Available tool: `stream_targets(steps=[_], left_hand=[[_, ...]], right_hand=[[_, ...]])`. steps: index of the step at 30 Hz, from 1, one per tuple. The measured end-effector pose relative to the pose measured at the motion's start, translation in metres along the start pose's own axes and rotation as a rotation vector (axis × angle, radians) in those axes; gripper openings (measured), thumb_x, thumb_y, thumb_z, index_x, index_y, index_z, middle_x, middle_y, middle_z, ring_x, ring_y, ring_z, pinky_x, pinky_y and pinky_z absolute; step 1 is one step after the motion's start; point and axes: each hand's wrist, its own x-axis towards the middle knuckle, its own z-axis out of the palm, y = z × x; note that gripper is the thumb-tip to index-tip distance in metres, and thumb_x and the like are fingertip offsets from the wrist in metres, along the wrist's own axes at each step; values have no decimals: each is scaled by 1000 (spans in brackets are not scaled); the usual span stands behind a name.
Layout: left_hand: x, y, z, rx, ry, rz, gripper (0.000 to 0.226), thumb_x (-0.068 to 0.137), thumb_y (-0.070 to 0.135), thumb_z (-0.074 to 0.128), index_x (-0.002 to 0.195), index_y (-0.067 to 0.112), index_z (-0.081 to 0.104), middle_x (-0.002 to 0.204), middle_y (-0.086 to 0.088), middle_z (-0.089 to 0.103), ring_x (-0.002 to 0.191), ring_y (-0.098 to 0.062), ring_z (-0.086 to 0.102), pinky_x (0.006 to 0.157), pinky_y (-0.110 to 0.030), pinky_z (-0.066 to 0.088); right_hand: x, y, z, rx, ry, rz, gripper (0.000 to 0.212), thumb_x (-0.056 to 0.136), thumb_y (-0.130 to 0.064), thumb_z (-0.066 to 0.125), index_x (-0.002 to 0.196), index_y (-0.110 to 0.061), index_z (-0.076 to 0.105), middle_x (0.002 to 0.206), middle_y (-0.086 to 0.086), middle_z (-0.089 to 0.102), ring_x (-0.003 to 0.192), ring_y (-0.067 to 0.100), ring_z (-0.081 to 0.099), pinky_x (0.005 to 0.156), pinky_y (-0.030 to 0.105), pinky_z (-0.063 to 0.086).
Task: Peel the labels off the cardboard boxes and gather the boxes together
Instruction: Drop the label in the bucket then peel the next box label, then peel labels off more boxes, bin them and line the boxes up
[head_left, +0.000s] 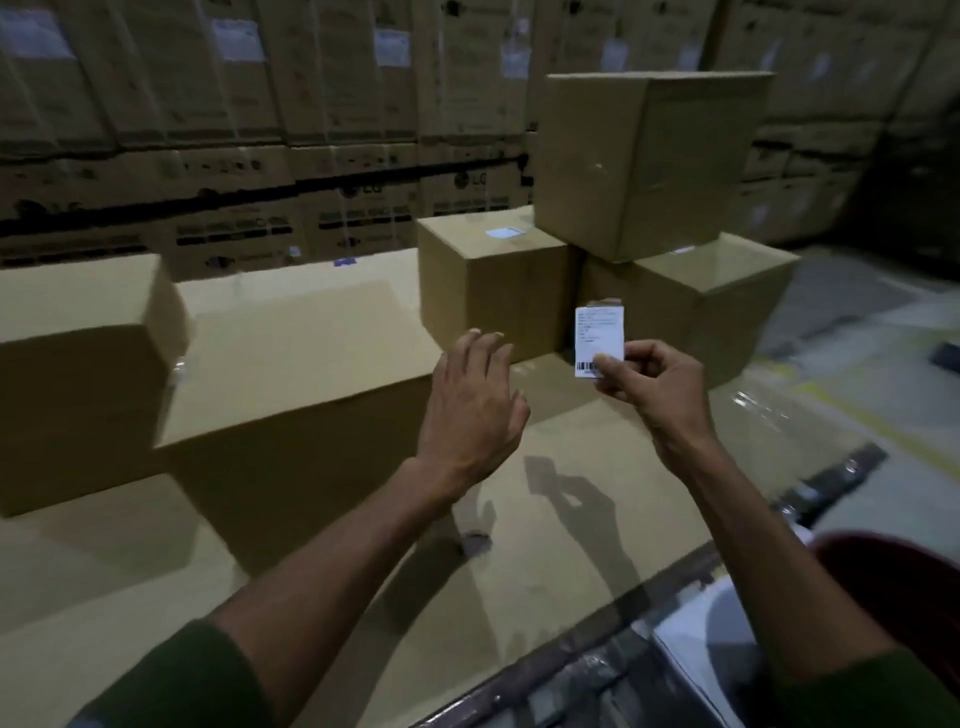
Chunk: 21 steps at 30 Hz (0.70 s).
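Label (599, 340): small white paper rectangle with a barcode at its lower edge, pinched between thumb and fingers of right hand (652, 387), held upright at 3 o'clock of left hand (475, 400). Left hand raised, fingers spread and loose, holding nothing. Beyond, at 12 o'clock: matte brown cardboard boxes (498, 291), one stacked box (644, 161) on top.
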Motion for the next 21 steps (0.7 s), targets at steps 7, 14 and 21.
stream_targets(steps=[7, 14, 21], left_hand=[[11, 84, 54, -130, -96, 169, 54, 91, 33, 50, 138, 6, 47, 146, -14, 46, 142, -33, 31, 114, -48, 34], [10, 175, 95, -243, -185, 362, 55, 90, 33, 52, 137, 5, 49, 144, -16, 47, 140, -36, 33, 116, -47, 31], [-5, 242, 127, -357, -257, 498, 51, 90, 33, 49, 132, 5, 51, 139, -17, 50, 133, -38, 38, 111, -48, 31]], right_hand=[[-28, 33, -106, -177, 244, 66, 14, 80, -14, 83, 84, -11, 70, 77, 9, 76, 68, 21, 73, 79, 47, 62], [-81, 56, -199, -362, 456, 143, 21, 77, -27, 84, 84, -12, 70, 75, 5, 74, 65, 13, 71, 73, 45, 59], [-132, 70, -270, -583, 614, 239, 21, 76, -32, 85, 78, -20, 69, 72, -3, 73, 69, 16, 70, 67, 43, 57]])
